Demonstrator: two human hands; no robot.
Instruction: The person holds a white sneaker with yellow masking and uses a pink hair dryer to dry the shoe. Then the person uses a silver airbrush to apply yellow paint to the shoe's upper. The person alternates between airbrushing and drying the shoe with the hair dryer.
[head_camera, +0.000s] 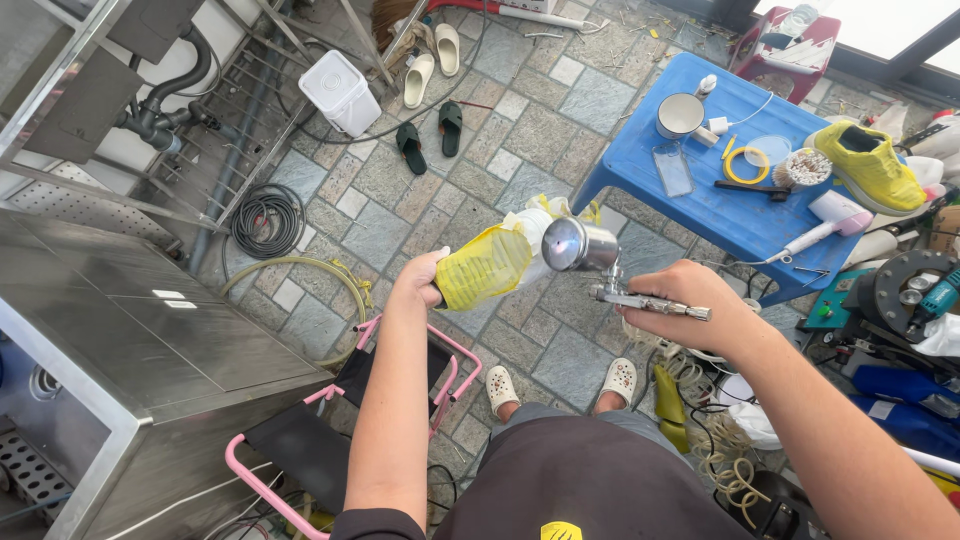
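the left hand (418, 280) holds a shoe (490, 262) out in front of the body, and the right hand (690, 300) holds a spray gun (610, 270) just to the right of it, the gun's cup touching or nearly touching the shoe. beyond them to the right stands a table (700, 205), with a mug (680, 115), a roll of tape (745, 165) and another shoe (870, 165) on it. a metal counter (130, 340) lies to the left, a stool (330, 430) below the left arm. sandals (430, 135) and a bucket (340, 92) sit on the floor beyond.
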